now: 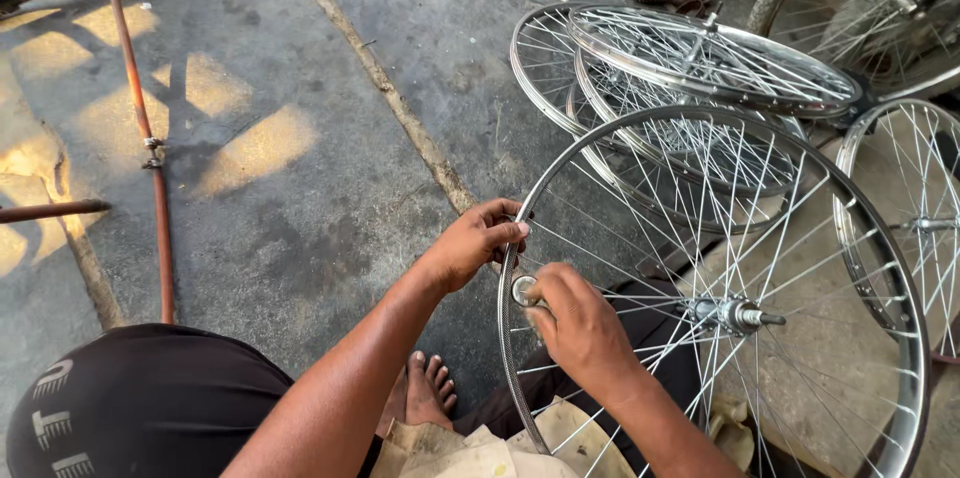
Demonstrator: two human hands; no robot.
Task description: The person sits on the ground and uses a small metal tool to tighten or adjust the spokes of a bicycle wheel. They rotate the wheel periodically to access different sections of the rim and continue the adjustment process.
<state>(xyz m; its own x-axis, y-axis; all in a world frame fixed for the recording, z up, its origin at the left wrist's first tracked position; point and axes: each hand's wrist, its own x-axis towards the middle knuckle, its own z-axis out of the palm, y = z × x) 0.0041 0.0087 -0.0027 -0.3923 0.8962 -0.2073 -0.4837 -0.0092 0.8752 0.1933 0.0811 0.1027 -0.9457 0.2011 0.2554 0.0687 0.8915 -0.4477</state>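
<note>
Right at the near edge of the wheel rim (690,128), the left hand (475,243) is curled around the metal, fingers wrapped over it and thumb underneath, holding it steady. Just below, the right hand (580,333) is closed up too, pinching a small round spoke tool (523,290) against the rim's inner side where a spoke meets it. Both hands sit almost touching.

My worry: that little tool looks easy to slip off, and with fingers poked in among thin spokes (640,268), a slip could mean a pinched or scraped knuckle. The hub (735,315) sits well right of the hands. Beyond them, more bare wheels (700,58) lie stacked on the stone floor (300,138). A bare foot (428,393) rests underneath, near the forearms.
</note>
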